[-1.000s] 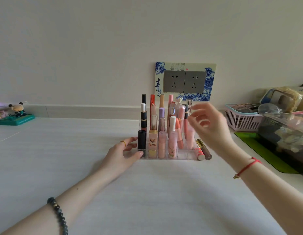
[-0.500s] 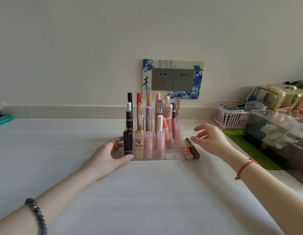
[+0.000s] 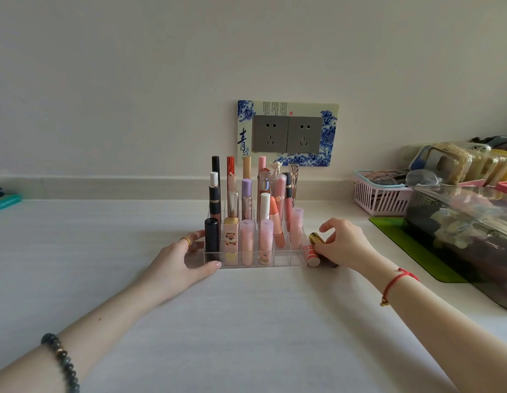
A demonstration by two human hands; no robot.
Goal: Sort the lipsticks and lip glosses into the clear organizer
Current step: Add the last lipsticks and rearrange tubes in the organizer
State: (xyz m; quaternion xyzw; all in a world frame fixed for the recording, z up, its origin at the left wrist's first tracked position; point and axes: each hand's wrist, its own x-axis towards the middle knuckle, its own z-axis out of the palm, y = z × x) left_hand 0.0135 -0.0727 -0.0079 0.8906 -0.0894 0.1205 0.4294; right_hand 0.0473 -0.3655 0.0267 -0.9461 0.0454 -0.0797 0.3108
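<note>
lipsticks are what the right hand (image 3: 343, 242) is after. half a second ago this hand was up in the air with its fingers spread out. now it has come down to the table (image 3: 246, 321). its fingers are bent over the gold-capped lipstick (image 3: 316, 238), which lies on its side just beside the right wall of the clear organizer (image 3: 283, 260). the fingertips touch the tube and look like they are closing on it, but it has not left the table yet. a second tube, the red-striped lipstick (image 3: 311, 255), lies right next to it, between it and the organizer.

the left hand (image 3: 184, 259) has stayed where it was. it lies with straight fingers against the front left corner of the organizer and holds nothing. i think it is there to stop the organizer from sliding.

inside the organizer many tubes stand up in rows. two little boxes at the front right look empty. so i think the job is almost done: two tubes are out and two spots are left. the next move should be to lift the gold one, tip it up and drop it into a free spot.

farther out on the right are a green mat (image 3: 388, 225), a pink basket (image 3: 380, 199) and a dark see-through box (image 3: 459, 236). a wall socket (image 3: 286, 134) is on the wall behind the organizer.
</note>
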